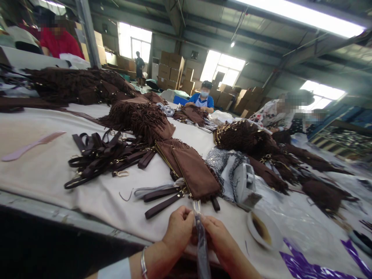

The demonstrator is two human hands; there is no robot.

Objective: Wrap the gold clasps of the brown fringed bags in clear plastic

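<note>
White tabletop [43, 170] holds a brown fringed pouch [194, 172] at twelve o'clock. Both hands, left hand [178, 228] and right hand [223, 242], pinch a thin plastic-wrapped strap [201, 236] with closed fingers. It might slip, because plastic is slick.

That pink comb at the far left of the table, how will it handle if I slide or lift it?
The comb looks thin and plastic, so probably light and fairly stiff. It lies flat on the cloth, so it should slide rather than roll. Its fine teeth may snag.
</note>
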